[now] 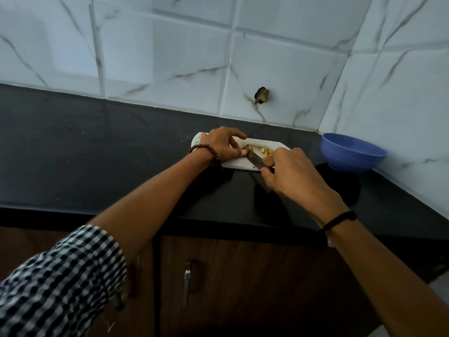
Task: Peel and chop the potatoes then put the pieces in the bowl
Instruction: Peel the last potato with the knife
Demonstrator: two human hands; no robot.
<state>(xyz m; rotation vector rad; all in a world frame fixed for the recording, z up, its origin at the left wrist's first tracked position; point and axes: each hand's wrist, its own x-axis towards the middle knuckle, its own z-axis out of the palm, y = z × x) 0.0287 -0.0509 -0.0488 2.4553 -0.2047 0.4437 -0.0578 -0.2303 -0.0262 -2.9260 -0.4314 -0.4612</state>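
Observation:
A white cutting board (233, 164) lies on the black counter. My left hand (222, 144) holds a small potato piece (247, 149) down on the board with curled fingers. My right hand (289, 171) grips the handle of a knife (255, 160), whose blade points up-left and meets the potato piece. Several yellow chopped pieces (267, 152) lie on the board just right of the blade. A blue bowl (349, 153) stands to the right of the board near the corner; its inside is hidden from here.
The black counter (97, 154) stretches left, backed by white marble-look tiles. A dark hole (262, 95) marks the wall behind the board. The side wall closes in at the right behind the bowl. Wooden cabinet doors with a metal handle (186, 285) sit below.

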